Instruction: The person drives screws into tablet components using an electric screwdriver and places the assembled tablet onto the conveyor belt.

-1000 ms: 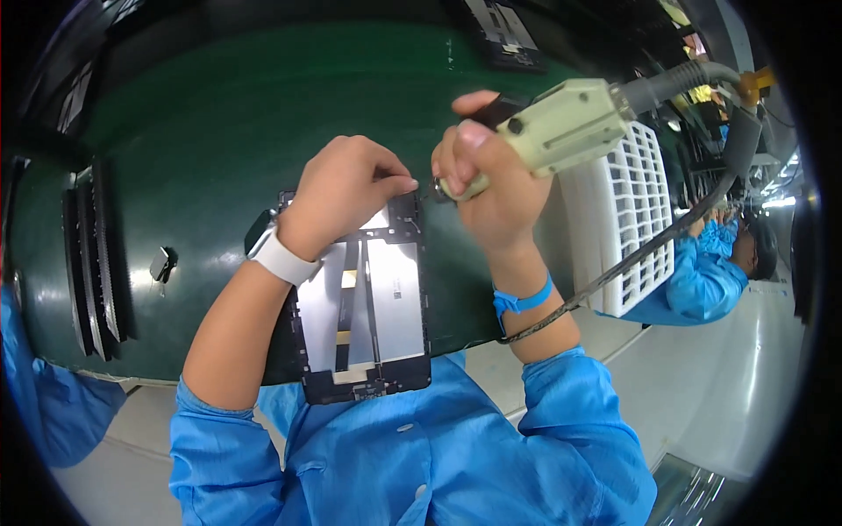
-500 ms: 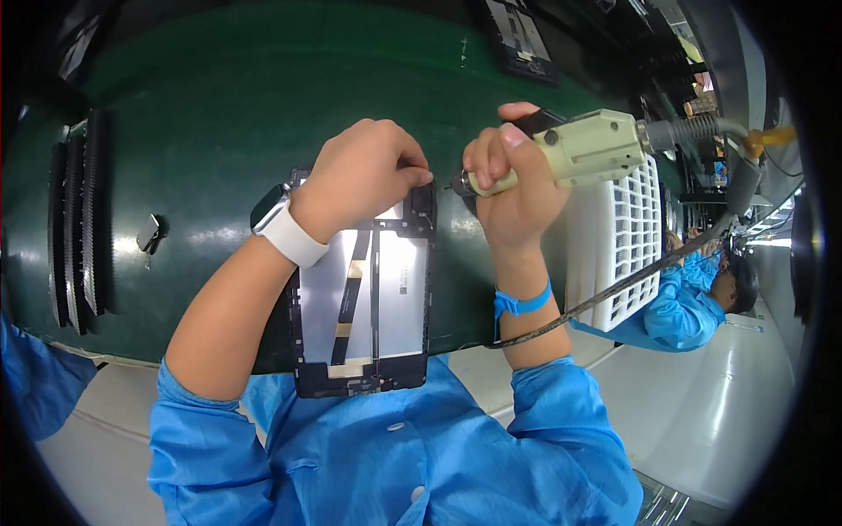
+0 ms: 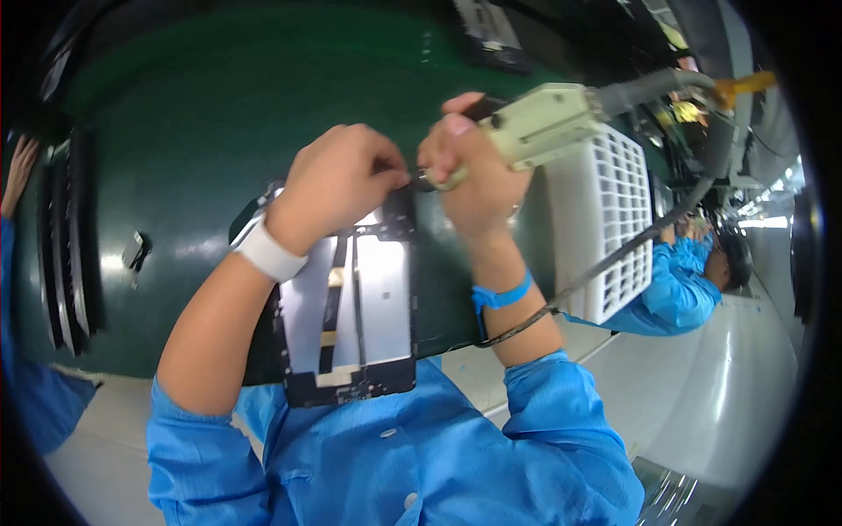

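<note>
An opened tablet body [image 3: 386, 294] with a silver back and black frame lies lengthwise before me, its near end overhanging the table edge. My left hand [image 3: 338, 180] rests over its far end, thumb and fingers pinched together at the far right corner; whatever they hold is hidden. My right hand [image 3: 478, 188] is wrapped round a pale green electric screwdriver [image 3: 548, 127]. The tool lies nearly level, its nose pointing left, close beside my left fingertips. Motion blurs its tip, so I cannot tell whether it touches the tablet.
A white grid-sided tray stack [image 3: 605, 223] stands right of my right arm, with a dark cable [image 3: 605, 267] crossing it. Black ridged strips [image 3: 66, 245] and a small metal piece [image 3: 135, 252] lie left. Another tablet body [image 3: 491, 35] lies far off. Co-workers sit at both sides.
The screwdriver's nose has come nearer to my left fingertips and the tablet's far right corner. The whole view has shifted slightly. Another person's hand now shows at the left edge.
</note>
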`<state>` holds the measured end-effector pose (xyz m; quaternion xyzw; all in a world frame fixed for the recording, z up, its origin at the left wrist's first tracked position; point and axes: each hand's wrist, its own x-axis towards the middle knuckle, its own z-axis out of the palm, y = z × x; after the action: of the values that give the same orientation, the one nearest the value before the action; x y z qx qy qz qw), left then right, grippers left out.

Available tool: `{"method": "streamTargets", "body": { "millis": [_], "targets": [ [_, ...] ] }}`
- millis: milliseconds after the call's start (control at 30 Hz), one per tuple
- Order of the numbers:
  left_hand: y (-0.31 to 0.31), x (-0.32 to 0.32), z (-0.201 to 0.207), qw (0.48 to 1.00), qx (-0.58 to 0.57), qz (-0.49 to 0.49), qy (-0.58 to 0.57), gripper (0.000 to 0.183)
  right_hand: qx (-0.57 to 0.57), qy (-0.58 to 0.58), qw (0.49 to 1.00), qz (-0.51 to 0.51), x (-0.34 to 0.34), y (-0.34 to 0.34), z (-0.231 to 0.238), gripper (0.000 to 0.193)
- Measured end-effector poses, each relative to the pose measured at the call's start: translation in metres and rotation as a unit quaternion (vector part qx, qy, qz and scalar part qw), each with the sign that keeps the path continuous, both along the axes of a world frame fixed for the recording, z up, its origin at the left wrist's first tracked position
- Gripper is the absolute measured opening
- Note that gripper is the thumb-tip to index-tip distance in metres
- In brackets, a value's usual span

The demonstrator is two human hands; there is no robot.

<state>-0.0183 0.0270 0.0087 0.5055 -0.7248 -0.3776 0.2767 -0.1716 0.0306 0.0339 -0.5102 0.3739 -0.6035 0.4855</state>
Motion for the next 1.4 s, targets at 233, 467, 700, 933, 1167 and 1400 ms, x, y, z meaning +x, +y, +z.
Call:
{"method": "streamTargets", "body": {
  "millis": [233,467,700,933,1167,1400],
  "targets": [
    [0.002,-0.001,-0.003,1.0,0.009,0.002,0.015,0.015,0.027,-0.034,0.999,0.018,0.007,0.004,-0.01,0.021],
    [0.0,-0.005,-0.012,0.999,0.025,0.011,0.043,0.015,-0.067,0.01,0.995,0.067,-0.002,-0.001,-0.011,0.028],
    [0.001,-0.002,-0.011,0.997,0.013,0.014,0.072,0.014,-0.018,-0.039,0.999,0.029,0.006,0.004,-0.006,0.021],
    [0.004,-0.003,-0.009,0.998,0.036,0.01,0.052,0.011,0.035,-0.044,0.998,-0.013,-0.017,0.007,0.003,0.028],
    [0.007,-0.004,-0.009,0.999,-0.019,0.014,0.033,0.01,-0.062,0.006,0.995,-0.075,-0.072,0.001,0.003,0.022],
    [0.005,-0.004,-0.014,0.996,-0.056,0.021,0.059,0.007,-0.125,0.022,0.988,-0.089,-0.097,-0.009,-0.004,0.029]
  ]
}}
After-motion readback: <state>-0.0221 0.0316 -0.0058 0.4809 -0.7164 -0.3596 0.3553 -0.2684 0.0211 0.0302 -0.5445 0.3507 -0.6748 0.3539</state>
